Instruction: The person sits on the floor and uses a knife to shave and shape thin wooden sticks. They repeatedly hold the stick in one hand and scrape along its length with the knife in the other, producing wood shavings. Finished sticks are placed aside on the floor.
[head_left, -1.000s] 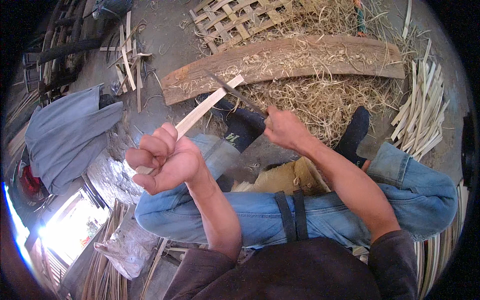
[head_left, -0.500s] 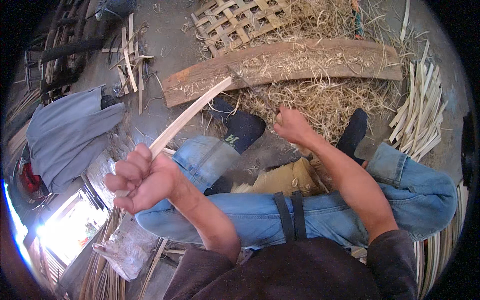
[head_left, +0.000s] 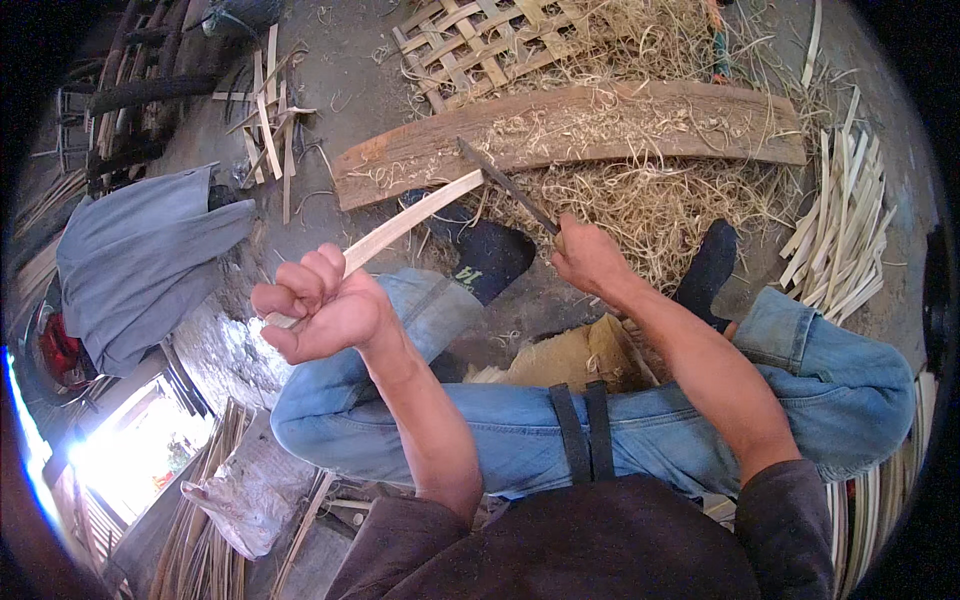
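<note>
Bare ground [head_left: 330, 60] serves as my work floor here, grey and dusty, littered all over.

I see a long curved wooden plank [head_left: 600, 130] lying across it, pale shavings [head_left: 640, 200] heaped on and just below it. Beyond the plank a woven bamboo lattice [head_left: 470, 45] lies flat. To my right a stack of split bamboo strips [head_left: 845, 230] rests on the ground; to my upper left, a loose scatter of short slats [head_left: 270, 130]. A grey cloth [head_left: 140, 260] is spread at my left, and more strips [head_left: 210, 520] with a crumpled plastic bag [head_left: 250, 490] lie lower left.
</note>
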